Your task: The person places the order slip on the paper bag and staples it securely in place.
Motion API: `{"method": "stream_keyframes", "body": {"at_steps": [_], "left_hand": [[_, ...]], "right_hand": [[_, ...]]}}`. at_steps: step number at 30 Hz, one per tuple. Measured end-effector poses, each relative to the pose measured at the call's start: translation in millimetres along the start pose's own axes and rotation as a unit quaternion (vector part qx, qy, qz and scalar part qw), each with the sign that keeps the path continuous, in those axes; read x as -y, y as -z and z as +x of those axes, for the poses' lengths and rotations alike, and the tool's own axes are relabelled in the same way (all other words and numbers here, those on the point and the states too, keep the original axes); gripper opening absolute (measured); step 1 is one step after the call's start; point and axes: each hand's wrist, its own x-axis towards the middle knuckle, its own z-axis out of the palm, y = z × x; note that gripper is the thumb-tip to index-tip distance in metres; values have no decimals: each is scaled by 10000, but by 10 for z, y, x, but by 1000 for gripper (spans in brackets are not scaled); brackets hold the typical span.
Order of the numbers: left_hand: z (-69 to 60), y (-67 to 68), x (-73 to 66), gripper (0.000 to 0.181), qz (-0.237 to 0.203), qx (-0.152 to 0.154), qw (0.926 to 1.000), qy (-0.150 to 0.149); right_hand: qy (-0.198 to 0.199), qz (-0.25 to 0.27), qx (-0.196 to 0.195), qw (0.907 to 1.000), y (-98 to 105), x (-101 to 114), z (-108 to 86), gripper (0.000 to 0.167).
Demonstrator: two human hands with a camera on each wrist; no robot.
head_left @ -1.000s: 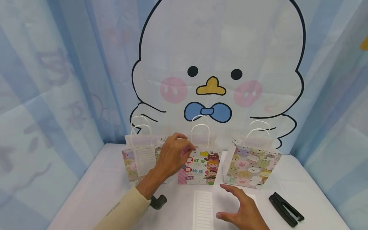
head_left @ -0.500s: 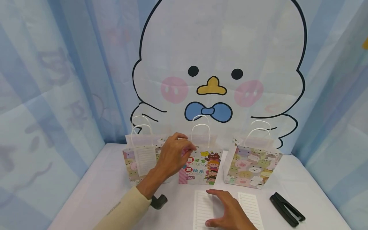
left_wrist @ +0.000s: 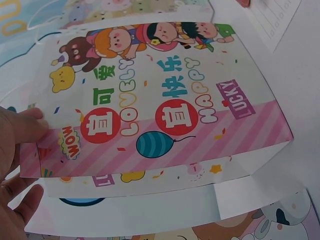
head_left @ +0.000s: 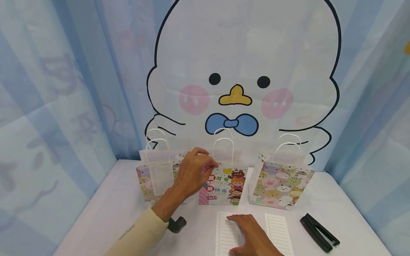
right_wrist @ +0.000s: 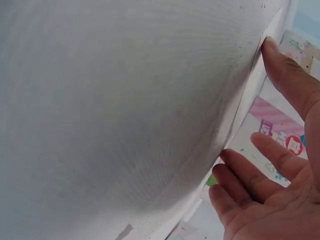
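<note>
The middle gift bag [head_left: 224, 192], printed with cartoon children and a pink striped corner, stands upright. My left hand [head_left: 193, 172] pinches its upper left edge; in the left wrist view the thumb of that hand [left_wrist: 17, 150] lies on the printed front [left_wrist: 150, 100]. Low in the head view, my right hand [head_left: 254, 237] hovers at a lined paper slip [head_left: 225, 231], thumb and fingers spread apart. A second lined slip [head_left: 278, 231] lies just right of it. The right wrist view has the right hand [right_wrist: 280, 175] beside a pale surface; contact with the slip is unclear.
An animal-print bag [head_left: 282, 185] stands at the right. Another bag [head_left: 145, 183] at the left bears a lined slip [head_left: 162, 179]. A black stapler [head_left: 318, 233] lies front right, and a black object [head_left: 177, 224] lies partly behind the left forearm.
My right hand has moved left over the nearer slip, uncovering more of the right slip, and its fingers have lowered slightly. The left hand has stayed at the middle bag.
</note>
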Motion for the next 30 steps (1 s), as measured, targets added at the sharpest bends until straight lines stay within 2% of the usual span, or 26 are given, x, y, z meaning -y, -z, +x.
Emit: {"method": "stream_keyframes", "body": {"at_steps": [6, 11, 16, 24, 30], "left_hand": [[1, 6, -7, 8, -21, -37, 10000, -11], [-2, 3, 1, 8, -42, -28, 10000, 1], [-7, 3, -1, 8, 71, 0, 10000, 55], [-8, 13, -10, 8, 72, 32, 9999, 135], [2, 11, -13, 8, 117, 65, 9999, 107]], "right_hand": [[-229, -400, -92, 9989, 16, 42, 38, 84], [-49, 197, -142, 9997, 34, 39, 19, 74], [188, 771, -656, 9947, 39, 64, -16, 63], [-195, 1293, -1425, 9811, 41, 142, -12, 55], [-127, 1698, -1625, 9719, 105, 203, 6, 46]]}}
